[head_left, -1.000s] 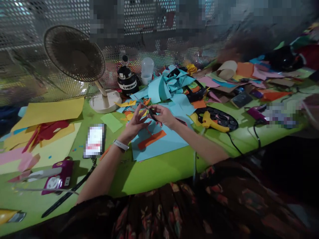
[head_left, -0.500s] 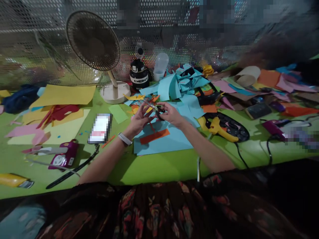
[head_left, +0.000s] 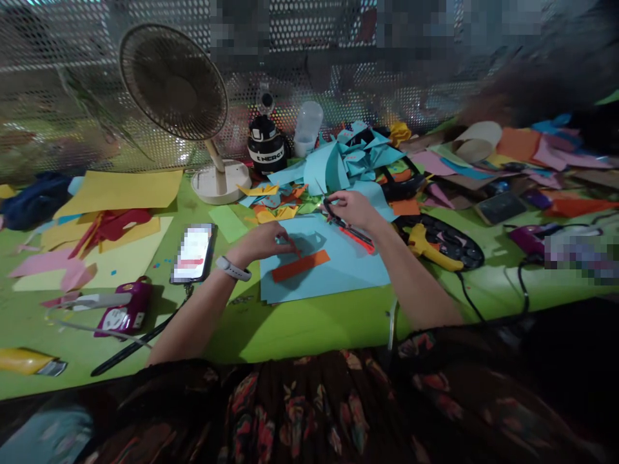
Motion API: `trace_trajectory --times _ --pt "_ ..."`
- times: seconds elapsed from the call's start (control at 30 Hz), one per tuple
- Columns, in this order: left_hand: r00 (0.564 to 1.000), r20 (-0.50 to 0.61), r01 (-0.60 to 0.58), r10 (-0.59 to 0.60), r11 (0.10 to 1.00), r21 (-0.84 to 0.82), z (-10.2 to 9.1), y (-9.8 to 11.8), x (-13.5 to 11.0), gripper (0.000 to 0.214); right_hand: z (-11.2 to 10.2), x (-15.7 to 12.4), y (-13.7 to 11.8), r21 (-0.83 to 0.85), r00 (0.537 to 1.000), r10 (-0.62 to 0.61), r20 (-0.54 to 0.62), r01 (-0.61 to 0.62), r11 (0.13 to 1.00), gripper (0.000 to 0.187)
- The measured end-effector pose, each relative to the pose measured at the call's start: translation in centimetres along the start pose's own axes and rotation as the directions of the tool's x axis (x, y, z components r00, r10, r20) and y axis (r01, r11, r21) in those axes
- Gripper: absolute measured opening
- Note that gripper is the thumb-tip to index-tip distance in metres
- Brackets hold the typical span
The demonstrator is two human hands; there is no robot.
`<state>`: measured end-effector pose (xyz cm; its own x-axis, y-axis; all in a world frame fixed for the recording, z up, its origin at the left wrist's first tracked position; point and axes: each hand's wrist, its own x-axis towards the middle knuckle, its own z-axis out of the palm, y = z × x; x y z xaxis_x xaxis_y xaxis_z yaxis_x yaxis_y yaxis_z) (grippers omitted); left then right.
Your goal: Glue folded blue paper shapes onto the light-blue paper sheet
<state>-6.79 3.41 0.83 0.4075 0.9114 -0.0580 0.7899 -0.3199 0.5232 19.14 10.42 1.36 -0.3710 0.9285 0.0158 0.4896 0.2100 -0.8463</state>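
Observation:
My right hand (head_left: pixel 355 207) grips a pair of scissors (head_left: pixel 333 211) by the dark handles, above the back part of a light blue sheet (head_left: pixel 338 274). Beside that wrist a red and black slim tool (head_left: pixel 358 240) lies on the sheet; its kind is unclear. My left hand (head_left: pixel 264 241), with a pale band at the wrist, hovers over the sheet's left side, fingers curled together. A thin reddish-orange sliver shows by its fingertips, but what they hold is hidden. Just below them an orange paper strip (head_left: pixel 300 265) rests on the blue sheet.
Blue paper pieces (head_left: pixel 326 169) are heaped behind my hands. A fan (head_left: pixel 217 180) and a black bottle (head_left: pixel 267 151) stand at the back. A phone (head_left: pixel 193 254) lies left, a yellow glue gun (head_left: pixel 430 245) right. Yellow sheets (head_left: pixel 126 190) and a yellow cutter (head_left: pixel 29 361) lie farther left.
My hands have moved apart. The right hand has carried the scissors to the right, and the left hand has come down nearer the orange strip. The red and black tool now shows.

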Motion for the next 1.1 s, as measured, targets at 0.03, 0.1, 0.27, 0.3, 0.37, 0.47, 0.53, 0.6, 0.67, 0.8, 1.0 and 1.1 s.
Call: trace_trajectory --times 0.03,0.1,0.27,0.3,0.37,0.47,0.53,0.6,0.67,0.8,1.0,1.1 --pt "1.0 0.009 -0.012 0.011 1.0 0.018 0.3 0.3 0.3 0.023 -0.2 0.1 0.0 -0.083 1.0 -0.022 -0.008 0.022 0.996 0.039" --pt "0.999 0.006 -0.042 0.041 0.999 0.022 0.1 0.7 0.6 0.018 -0.5 0.2 -0.2 -0.255 0.999 -0.048 0.0 0.046 0.966 0.034" --pt "0.991 -0.131 -0.046 0.036 0.996 -0.071 -4.3 -1.3 -0.3 0.023 -1.2 -0.1 0.0 -0.541 0.992 -0.087 -0.091 0.024 0.841 0.031" --pt "0.984 -0.18 0.004 -0.015 0.998 -0.06 -5.3 -2.1 -0.7 0.023 -1.4 -0.2 0.3 -0.557 0.991 -0.083 -0.104 0.011 0.831 0.032" --pt "0.944 -0.306 0.134 -0.127 0.991 -0.001 -6.7 -4.0 -1.4 0.022 -1.7 -0.4 0.9 -0.577 0.99 -0.07 -0.119 -0.012 0.817 0.033" --pt "0.844 -0.473 0.304 -0.252 0.952 0.034 -6.9 -6.5 -1.7 0.023 -1.7 -0.4 1.6 -0.627 0.988 -0.059 -0.14 -0.042 0.778 0.035" --pt "0.807 -0.484 0.385 -0.338 0.923 -0.001 -6.2 -7.6 -1.4 0.024 -1.5 -0.4 1.9 -0.662 0.99 -0.044 -0.13 -0.054 0.747 0.035" --pt "0.788 -0.486 0.411 -0.379 0.911 -0.043 -5.3 -8.2 -1.0 0.023 -1.1 -0.4 2.0 -0.686 0.993 -0.022 -0.114 -0.062 0.725 0.034" --pt "0.78 -0.486 0.369 -0.395 0.917 -0.153 -4.8 -8.3 -0.6 0.022 -0.7 -0.6 2.1 -0.705 0.995 -0.012 -0.101 -0.063 0.706 0.033" --pt "0.763 -0.481 0.164 -0.432 0.849 -0.502 -5.4 -7.2 -0.6 0.015 -0.2 -0.9 2.4 -0.768 0.997 -0.008 -0.078 -0.055 0.638 0.032" --pt "0.756 -0.51 -0.064 -0.411 0.729 -0.682 -7.4 -5.4 -1.4 0.016 -0.9 -0.8 2.1 -0.838 0.995 0.069 0.071 0.022 0.546 0.033" --pt "0.75 -0.528 -0.053 -0.399 0.759 -0.649 -7.5 -5.6 -1.5 0.016 -1.4 -0.3 1.3 -0.857 0.985 0.115 0.126 0.05 0.512 0.037"
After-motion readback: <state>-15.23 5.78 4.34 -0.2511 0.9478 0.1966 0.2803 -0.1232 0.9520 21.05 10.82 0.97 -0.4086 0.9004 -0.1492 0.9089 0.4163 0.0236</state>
